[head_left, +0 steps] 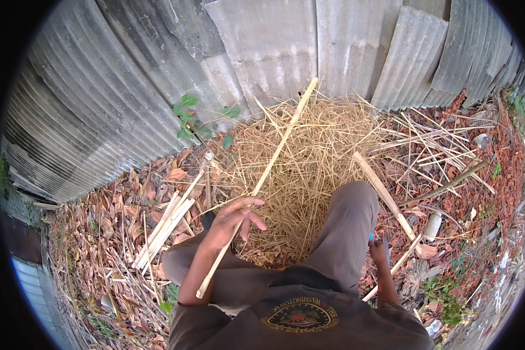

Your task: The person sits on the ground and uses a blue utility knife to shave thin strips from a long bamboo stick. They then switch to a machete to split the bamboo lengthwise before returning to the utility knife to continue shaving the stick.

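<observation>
A long, pale bamboo strip [283,140] slants from near my lap up toward the metal wall. My left hand [232,223] holds it near its lower part, in the crook of the thumb, with the other fingers loosely bent and apart. Beside my right knee, my right hand [379,252] is closed around a thing with a small blue part [371,237]; the rest of it is hidden by my leg and fingers. Between and beyond my legs lies a heap of straw-coloured shavings [309,169].
Split bamboo pieces [166,227] lie at the left. A thicker bamboo length [385,195] leans beyond my right knee, near loose thin sticks [431,140]. Corrugated metal sheets [268,46] stand along the far side. Dry leaves [116,227] cover the ground; a green plant [186,116] grows by the wall.
</observation>
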Available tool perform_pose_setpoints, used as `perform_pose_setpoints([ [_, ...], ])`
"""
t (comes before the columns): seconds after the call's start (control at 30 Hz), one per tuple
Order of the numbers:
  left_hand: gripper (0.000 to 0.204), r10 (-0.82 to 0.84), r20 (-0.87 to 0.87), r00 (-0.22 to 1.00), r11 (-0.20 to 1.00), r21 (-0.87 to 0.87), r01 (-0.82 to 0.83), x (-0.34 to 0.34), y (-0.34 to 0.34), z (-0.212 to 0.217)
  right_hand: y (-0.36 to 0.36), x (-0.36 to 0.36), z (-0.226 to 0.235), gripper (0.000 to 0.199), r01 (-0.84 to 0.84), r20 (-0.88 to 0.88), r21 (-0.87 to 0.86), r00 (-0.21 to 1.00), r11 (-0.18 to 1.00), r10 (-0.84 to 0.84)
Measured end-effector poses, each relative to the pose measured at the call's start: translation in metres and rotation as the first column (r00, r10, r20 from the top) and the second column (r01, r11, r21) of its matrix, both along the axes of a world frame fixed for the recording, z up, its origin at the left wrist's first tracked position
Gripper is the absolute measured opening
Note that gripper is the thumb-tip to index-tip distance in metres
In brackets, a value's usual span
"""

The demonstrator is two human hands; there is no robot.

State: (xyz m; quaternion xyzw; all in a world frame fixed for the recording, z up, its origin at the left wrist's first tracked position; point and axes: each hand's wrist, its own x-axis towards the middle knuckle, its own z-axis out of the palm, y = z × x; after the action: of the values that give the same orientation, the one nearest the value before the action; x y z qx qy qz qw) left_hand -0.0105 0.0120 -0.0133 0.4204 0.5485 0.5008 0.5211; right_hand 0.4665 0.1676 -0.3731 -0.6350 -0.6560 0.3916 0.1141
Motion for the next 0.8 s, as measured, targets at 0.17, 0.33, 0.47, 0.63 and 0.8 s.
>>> perform_pose_setpoints([
  [0.17,0.086,0.018,0.131,0.991,0.913,0.402,-0.07,-0.008,0.013,0.025,-0.065,-0.007,-0.037,0.043,-0.034,0.058,0.036,0.998,0.999,0.032],
  [0.33,0.077,0.057,0.313,0.948,0.643,0.715,-0.275,-0.021,0.026,0.058,-0.073,0.06,-0.032,0.051,0.162,0.377,0.08,0.908,0.984,-0.18],
  [0.47,0.049,0.332,0.269,0.904,0.748,0.509,-0.426,-0.033,0.008,0.061,-0.092,0.11,0.001,0.067,0.259,0.622,-0.04,0.762,0.965,-0.179],
  [0.63,0.048,0.616,-0.216,0.757,0.786,0.22,-0.577,-0.013,0.023,0.063,-0.141,0.171,-0.065,0.08,0.3,0.718,-0.065,0.676,0.952,-0.164],
  [0.8,0.051,0.52,-0.522,0.676,0.838,0.163,-0.52,-0.022,0.016,0.076,-0.138,0.167,-0.075,0.078,0.289,0.777,-0.048,0.612,0.956,-0.146],
])
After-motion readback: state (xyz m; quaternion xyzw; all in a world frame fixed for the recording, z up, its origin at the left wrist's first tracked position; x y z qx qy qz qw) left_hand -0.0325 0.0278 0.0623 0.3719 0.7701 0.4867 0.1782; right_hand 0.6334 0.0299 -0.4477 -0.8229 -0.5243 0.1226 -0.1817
